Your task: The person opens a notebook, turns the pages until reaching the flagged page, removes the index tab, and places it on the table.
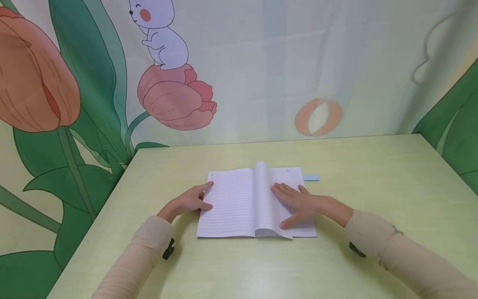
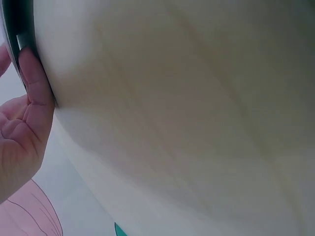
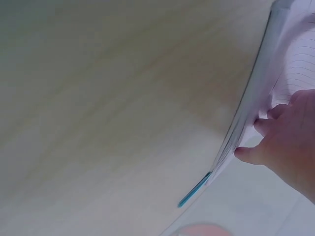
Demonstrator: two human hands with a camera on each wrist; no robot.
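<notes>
An open notebook (image 1: 229, 207) with lined white pages lies on the table in the head view. One leaf (image 1: 263, 199) bulges up in a curve beside the spine. At the left edge, my left hand (image 1: 191, 198) grips the notebook, with thumb and index finger on the page. In the left wrist view, that hand's fingers (image 2: 37, 81) are against the notebook's dark edge. My right hand (image 1: 298, 204) rests palm down on the right side, fingers spread and touching the curved leaf. From the notebook's right side sticks out a flat light-blue strip (image 1: 311, 177).
The pale yellow-green table (image 1: 239, 270) extends around the notebook on all sides. Behind it hangs a curtain (image 1: 246, 83) printed with tulips and a white cartoon animal. Dark straps show beneath both sleeves (image 1: 153, 232).
</notes>
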